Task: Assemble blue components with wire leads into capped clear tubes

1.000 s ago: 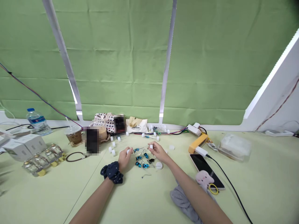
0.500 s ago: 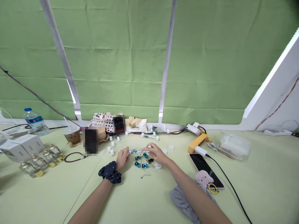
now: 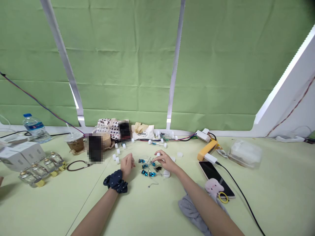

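Note:
My left hand (image 3: 127, 164), its wrist in a dark dotted scrunchie (image 3: 115, 182), has curled fingers beside the left of a small pile. Whatever they may hold is hidden. My right hand (image 3: 164, 160) is over the pile's right side with thumb and fingers pinched round a small white cap (image 3: 158, 154). The pile is made of several shiny blue pieces with thin metal stems, one blue piece (image 3: 142, 161) lying nearest my left hand. A black piece (image 3: 158, 168) and a round white lid (image 3: 166, 173) lie at its right. One thin stem (image 3: 153, 185) lies apart in front.
Clear capped tubes (image 3: 157, 143) and loose white caps (image 3: 118, 151) lie behind. To the left stand glass bottles (image 3: 38, 170), white boxes (image 3: 22, 154) and a drink cup (image 3: 75, 144). A phone (image 3: 218, 178), grey cloth (image 3: 192, 209) and plastic container (image 3: 246, 153) are on the right.
A clear tube with a blue piece, earlier stretched between my hands, is no longer seen there. A blue piece now lies in the pile. My left hand has curled in and turned more upright.

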Motion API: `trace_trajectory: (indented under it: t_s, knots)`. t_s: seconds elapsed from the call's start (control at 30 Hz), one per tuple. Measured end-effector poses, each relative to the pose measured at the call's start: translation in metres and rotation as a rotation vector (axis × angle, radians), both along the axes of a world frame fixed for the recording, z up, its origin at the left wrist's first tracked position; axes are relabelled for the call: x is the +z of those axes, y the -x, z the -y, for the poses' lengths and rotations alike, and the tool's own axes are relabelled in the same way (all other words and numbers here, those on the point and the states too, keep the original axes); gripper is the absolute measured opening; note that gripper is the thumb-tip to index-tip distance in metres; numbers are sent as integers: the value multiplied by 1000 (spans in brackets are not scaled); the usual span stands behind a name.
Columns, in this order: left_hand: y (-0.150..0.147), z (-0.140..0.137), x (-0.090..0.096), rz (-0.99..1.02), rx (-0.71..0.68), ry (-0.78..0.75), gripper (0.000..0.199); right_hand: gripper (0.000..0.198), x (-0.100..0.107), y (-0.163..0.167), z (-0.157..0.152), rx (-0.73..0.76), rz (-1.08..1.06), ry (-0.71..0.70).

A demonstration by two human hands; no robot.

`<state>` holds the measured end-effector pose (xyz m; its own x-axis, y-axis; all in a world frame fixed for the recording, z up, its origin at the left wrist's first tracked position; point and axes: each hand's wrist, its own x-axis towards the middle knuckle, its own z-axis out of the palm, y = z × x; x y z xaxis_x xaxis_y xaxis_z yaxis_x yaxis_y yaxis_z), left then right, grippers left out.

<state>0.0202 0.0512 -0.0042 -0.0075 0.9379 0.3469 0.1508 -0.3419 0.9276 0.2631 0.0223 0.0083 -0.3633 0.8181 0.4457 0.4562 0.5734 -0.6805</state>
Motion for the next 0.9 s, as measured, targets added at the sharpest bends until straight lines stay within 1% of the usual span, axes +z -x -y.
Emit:
trace_trajectory:
  t_s: [0.13,0.23,0.37,0.43,0.5,0.6,0.67,0.73,0.9]
  knots:
    - [1,-3,-3,47,6,9,39,30,3,-1,1,50,-12,51]
    - [1,-3,-2,64,9,22,38,30,6,0,2,65,-22,63]
    - [-1,0,2,39,-16,58,42,30,8,1,3,121,-26,78]
    - [-2,0,1,37,-27,58,43,29,5,2,1,124,-13,88]
    - [-1,-1,-1,69,-31,39,41,29,2,1,-1,70,9,87]
    - [1,-4,-3,146,-23,-4,38,32,-3,-1,-3,-68,87,67]
    - [2,-5,-3,191,-7,-31,36,34,-5,-3,-5,-132,133,47]
    - [3,-5,-2,217,14,-51,35,34,-7,-5,-6,-159,142,37]
    - [3,-3,0,245,62,-120,33,32,-11,-8,-8,-152,112,62]
